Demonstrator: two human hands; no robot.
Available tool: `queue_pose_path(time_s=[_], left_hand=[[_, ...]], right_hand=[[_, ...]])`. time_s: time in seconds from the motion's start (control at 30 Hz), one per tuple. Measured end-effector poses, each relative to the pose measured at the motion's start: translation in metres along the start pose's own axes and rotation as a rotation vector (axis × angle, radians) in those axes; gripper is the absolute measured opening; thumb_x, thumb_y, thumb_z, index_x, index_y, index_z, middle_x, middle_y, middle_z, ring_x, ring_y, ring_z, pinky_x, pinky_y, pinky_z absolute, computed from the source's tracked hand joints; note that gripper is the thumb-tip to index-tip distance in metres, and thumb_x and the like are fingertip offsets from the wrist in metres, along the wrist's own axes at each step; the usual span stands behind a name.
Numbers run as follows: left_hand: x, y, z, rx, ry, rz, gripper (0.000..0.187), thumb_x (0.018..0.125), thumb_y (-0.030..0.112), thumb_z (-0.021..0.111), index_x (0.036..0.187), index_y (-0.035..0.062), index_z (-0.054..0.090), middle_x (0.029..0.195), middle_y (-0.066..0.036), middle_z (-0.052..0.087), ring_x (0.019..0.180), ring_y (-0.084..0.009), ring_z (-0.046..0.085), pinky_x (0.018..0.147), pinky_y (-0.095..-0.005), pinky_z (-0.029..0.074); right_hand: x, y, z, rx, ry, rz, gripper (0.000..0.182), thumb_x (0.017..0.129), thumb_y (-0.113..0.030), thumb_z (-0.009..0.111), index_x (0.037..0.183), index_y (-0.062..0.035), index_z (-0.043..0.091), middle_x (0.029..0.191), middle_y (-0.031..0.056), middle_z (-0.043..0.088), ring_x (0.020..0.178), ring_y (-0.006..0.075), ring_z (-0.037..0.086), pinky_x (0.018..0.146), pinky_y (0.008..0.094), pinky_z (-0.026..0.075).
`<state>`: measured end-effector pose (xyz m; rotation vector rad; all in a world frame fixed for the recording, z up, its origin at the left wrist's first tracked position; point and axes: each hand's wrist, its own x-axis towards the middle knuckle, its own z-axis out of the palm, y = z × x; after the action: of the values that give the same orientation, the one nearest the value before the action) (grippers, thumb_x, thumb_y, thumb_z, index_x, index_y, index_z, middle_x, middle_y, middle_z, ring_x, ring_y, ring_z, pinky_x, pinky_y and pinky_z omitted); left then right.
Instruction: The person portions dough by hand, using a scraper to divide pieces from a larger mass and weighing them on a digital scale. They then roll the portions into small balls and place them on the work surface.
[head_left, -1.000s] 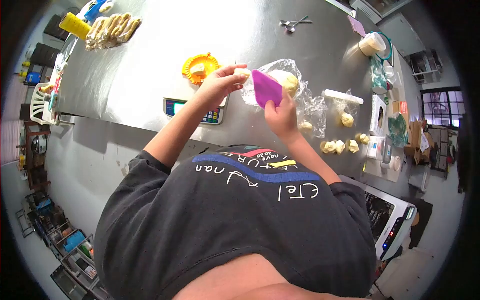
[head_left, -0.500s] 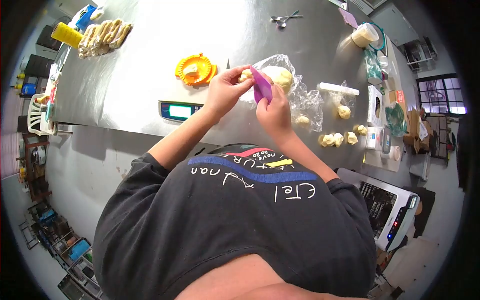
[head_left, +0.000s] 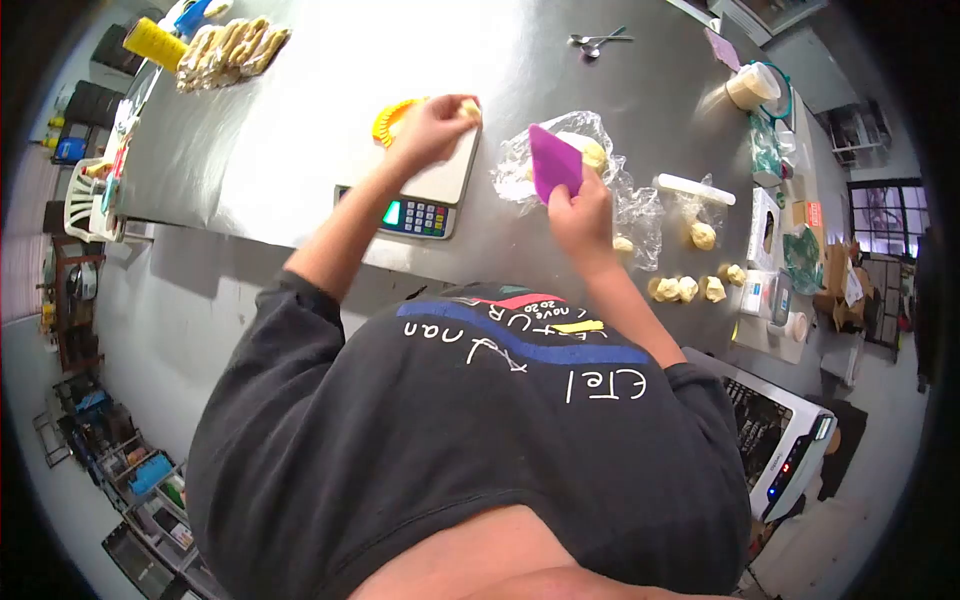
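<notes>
My left hand (head_left: 432, 132) is over the kitchen scale (head_left: 418, 216), its fingers closed on a small piece of pale dough (head_left: 468, 108). Partly hidden behind that hand, an orange dumpling mould (head_left: 386, 122) rests on the scale's platform. My right hand (head_left: 582, 215) grips a purple dough scraper (head_left: 556, 165), held upright in front of a large dough ball (head_left: 593, 154). Clear plastic wrap (head_left: 514, 176) lies around that ball. To the right are several small dough lumps (head_left: 687, 289) on the steel table, and another lump (head_left: 702, 236) on plastic beside a white rolling pin (head_left: 697, 189).
Spoons (head_left: 592, 48) lie at the back of the steel table (head_left: 290, 150). Bagged finger-shaped food (head_left: 230, 53) and a yellow roll (head_left: 155, 43) are at far left. A plastic tub (head_left: 752, 87) and boxes (head_left: 764, 225) line the right edge.
My hands have moved apart. The left carried the dough piece leftward over the scale, while the right drew the scraper slightly right. The whole view has shifted a little.
</notes>
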<state>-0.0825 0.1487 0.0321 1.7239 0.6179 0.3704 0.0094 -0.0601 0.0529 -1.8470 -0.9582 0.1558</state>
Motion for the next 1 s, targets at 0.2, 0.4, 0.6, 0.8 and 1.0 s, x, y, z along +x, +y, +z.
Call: queue_pose_path(time_s=[0.2, 0.4, 0.6, 0.8, 1.0], left_hand=[[0.04, -0.037, -0.05, 1.034, -0.109, 0.135, 0.036, 0.082, 0.023, 0.06, 0.118, 0.0176, 0.059, 0.118, -0.01, 0.058, 0.108, -0.029, 0.054, 0.093, -0.0381, 0.045], [0.011, -0.01, -0.03, 0.961, 0.064, 0.313, 0.046, 0.078, 0.013, 0.056, 0.124, 0.0184, 0.053, 0.123, -0.011, 0.053, 0.118, -0.0289, 0.045, 0.099, -0.0381, 0.039], [-0.055, -0.009, 0.041, -0.427, -0.506, 0.09, 0.056, 0.08, -0.005, 0.047, 0.133, 0.011, 0.04, 0.124, -0.01, 0.051, 0.114, -0.0179, 0.05, 0.097, -0.0295, 0.039], [-0.082, -0.035, 0.063, -0.693, -0.414, -0.127, 0.037, 0.089, 0.013, 0.056, 0.124, 0.0028, 0.049, 0.115, -0.006, 0.057, 0.106, -0.0118, 0.053, 0.097, -0.0279, 0.039], [-0.087, -0.041, 0.063, -0.577, -0.352, -0.197, 0.034, 0.089, 0.018, 0.057, 0.119, 0.0021, 0.053, 0.108, -0.005, 0.06, 0.099, -0.0112, 0.055, 0.09, -0.0257, 0.043]], right_hand=[[0.005, 0.0, -0.002, 0.02, -0.011, 0.018, 0.031, 0.071, 0.001, 0.048, 0.101, 0.0069, 0.057, 0.097, 0.0243, 0.059, 0.092, 0.0368, 0.058, 0.082, 0.0398, 0.046], [-0.005, 0.011, 0.002, -0.024, -0.046, -0.053, 0.035, 0.071, 0.003, 0.048, 0.104, 0.0063, 0.056, 0.108, 0.0236, 0.056, 0.101, 0.0356, 0.055, 0.088, 0.0379, 0.044], [-0.014, 0.009, 0.001, 0.052, -0.157, -0.084, 0.034, 0.072, 0.002, 0.049, 0.104, 0.0028, 0.058, 0.098, 0.0209, 0.061, 0.089, 0.0333, 0.061, 0.079, 0.0357, 0.048], [-0.027, 0.014, -0.011, 0.011, -0.325, 0.064, 0.032, 0.073, 0.001, 0.049, 0.103, 0.0014, 0.059, 0.089, 0.0207, 0.064, 0.078, 0.0319, 0.064, 0.07, 0.0354, 0.05], [-0.033, 0.024, -0.01, 0.035, -0.34, 0.028, 0.032, 0.073, 0.001, 0.048, 0.103, 0.0012, 0.059, 0.089, 0.0206, 0.064, 0.078, 0.0315, 0.064, 0.07, 0.0358, 0.05]])
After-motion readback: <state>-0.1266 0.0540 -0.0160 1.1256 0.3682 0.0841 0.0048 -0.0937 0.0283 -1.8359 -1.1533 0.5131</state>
